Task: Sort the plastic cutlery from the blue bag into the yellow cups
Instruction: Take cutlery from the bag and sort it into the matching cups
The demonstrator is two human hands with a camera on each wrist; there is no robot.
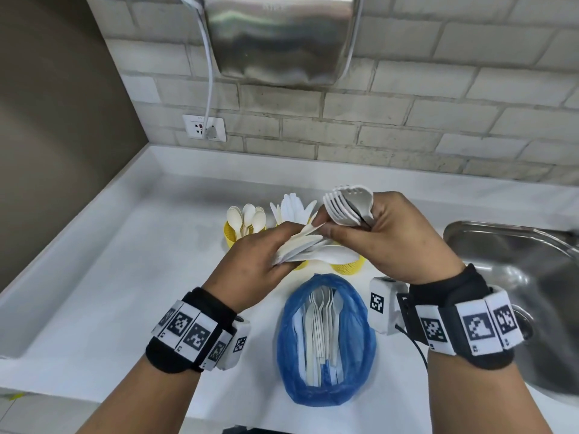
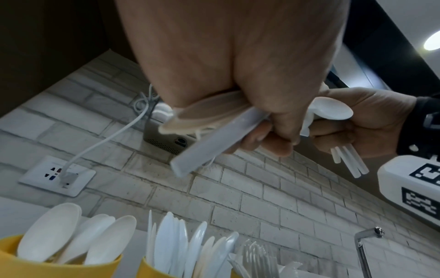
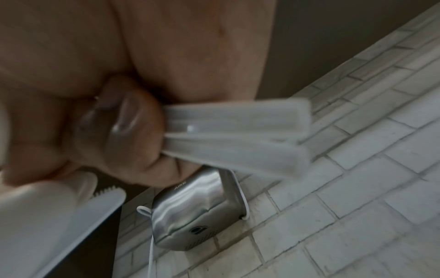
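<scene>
Over the cups: both hands work above the white counter [image 1: 109, 277], close together, fingertips nearly touching.
Left hand: the left hand [image 1: 250, 261] is clenched round a fanned bundle of white plastic knives and spoons [image 1: 313, 249], blades pointing toward the right hand.
Right hand: the right hand [image 1: 394, 236] grasps a nested stack of white plastic forks [image 1: 344, 205], tines up; its thumb and forefinger reach to the tips of the left hand's bundle, seemingly picking out a piece.
Beyond the grip: the yellow plastic cup of white spoons [image 1: 233, 236] stands past the left knuckles; the yellow cup of white knives [image 2: 152, 269] stands just beside it.
Under the grip: a third yellow cup [image 1: 351, 264] sits largely hidden below the hands; the left wrist view shows forks in it already.
Nearer than the grip: the crumpled blue plastic bag [image 1: 326, 339] lies open on the counter between the wrists, with several white pieces inside.
Progress: I judge the sorting well past halfway. All three cups hold cutlery by kind; what remains is both handfuls and the bag's leftovers.
Beside the right wrist: a steel sink [image 1: 517, 277].
</scene>
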